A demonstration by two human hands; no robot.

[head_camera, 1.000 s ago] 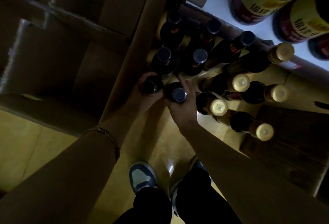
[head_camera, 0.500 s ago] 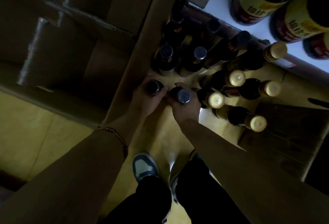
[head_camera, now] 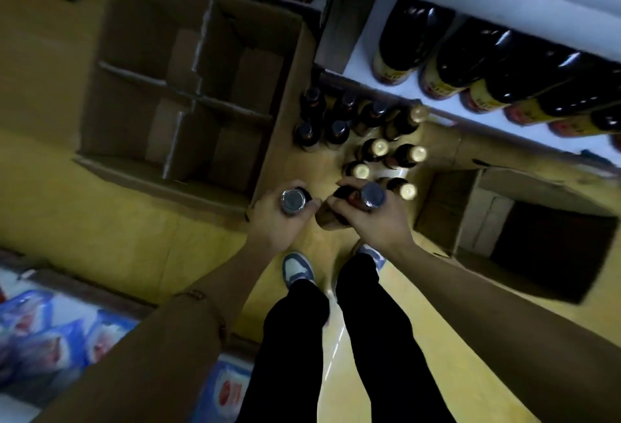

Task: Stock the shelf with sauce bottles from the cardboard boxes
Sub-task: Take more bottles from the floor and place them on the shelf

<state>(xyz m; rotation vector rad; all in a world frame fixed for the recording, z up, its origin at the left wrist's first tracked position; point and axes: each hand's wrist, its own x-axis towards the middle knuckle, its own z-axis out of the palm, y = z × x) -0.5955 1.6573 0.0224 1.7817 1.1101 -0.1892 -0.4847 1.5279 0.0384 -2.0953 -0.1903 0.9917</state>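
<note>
In the head view we see two dark sauce bottles held at the centre of the frame. The left bottle (head_camera: 293, 201) stands upright, its long axis pointing straight at us so that mostly the round cap shows. The right bottle (head_camera: 356, 202) leans, its cap up and right, its body running down-left.

Our left hand (head_camera: 280, 221) reaches in from lower left, fingers curled round the first bottle's neck, the cap poking out above the grip. Our right hand (head_camera: 373, 221) comes from lower right and wraps the second bottle's neck, the body hanging beyond the fingers.

More bottles (head_camera: 363, 140) stand on the floor (head_camera: 111, 221) just above, beside an open cardboard box (head_camera: 188, 86) at upper left. The shelf (head_camera: 366, 39) runs along the upper right.
</note>
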